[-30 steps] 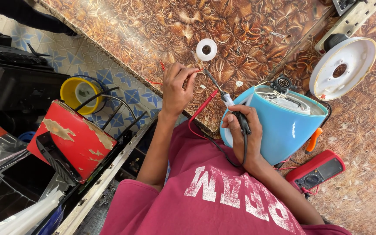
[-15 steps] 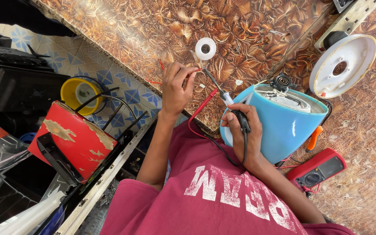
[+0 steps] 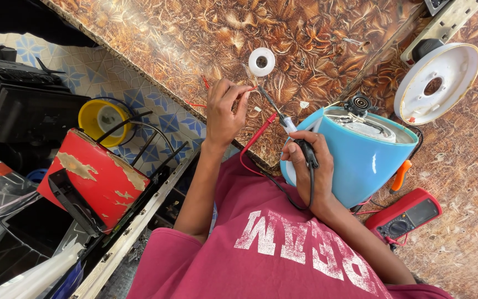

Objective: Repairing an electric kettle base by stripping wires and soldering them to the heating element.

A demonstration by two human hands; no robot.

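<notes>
The right hand [image 3: 308, 166] is gripping a soldering iron [image 3: 287, 126], fingers closed round its black handle; its white collar and thin dark tip are slanting away from the blue appliance body [image 3: 360, 160]. The left hand [image 3: 223, 113], further out beyond that tip, is pinching a thin red wire [image 3: 254, 138] between its fingertips. A red multimeter [image 3: 404, 215] is lying beside the appliance.

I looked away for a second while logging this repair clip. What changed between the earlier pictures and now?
Hardly anything. The left hand has stayed at the table edge pinching a thin red wire, and the right hand still holds the soldering iron with its tip toward that wire. Blue kettle, white tape roll, white base plate and red multimeter have not shifted.
</notes>
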